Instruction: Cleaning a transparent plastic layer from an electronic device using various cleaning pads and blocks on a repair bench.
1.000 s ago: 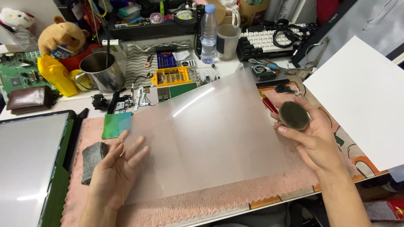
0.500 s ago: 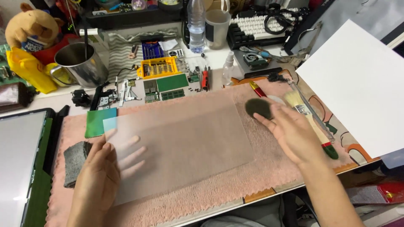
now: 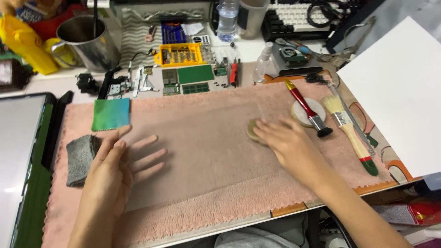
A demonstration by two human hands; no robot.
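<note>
Translucent film point(image 3: 202, 156) is laid flat on the pink towel point(image 3: 206, 216), near its middle, and is pinned at both sides. At the film's left edge the left hand point(image 3: 115, 170) is pressed down with fingers point(image 3: 147, 158) spread flat, nothing grasped. At the film's right edge a small round pad point(image 3: 252, 130) is covered by the right hand point(image 3: 287, 147); whether it is gripped or only pressed cannot be told.

Just left of the film a grey cloth point(image 3: 80, 158) is lying, and beyond its upper left corner a green cloth point(image 3: 110, 114). Right of the film a red-handled brush point(image 3: 305, 108) is resting across a white disc point(image 3: 303, 115), with a wider paintbrush point(image 3: 351, 133) further right.

Risk is judged as follows: the film could be creased or slid on the soft towel if the pad were pushed hard while the left side is held only by flat fingers. Lint from the towel could be trapped beneath it.
</note>
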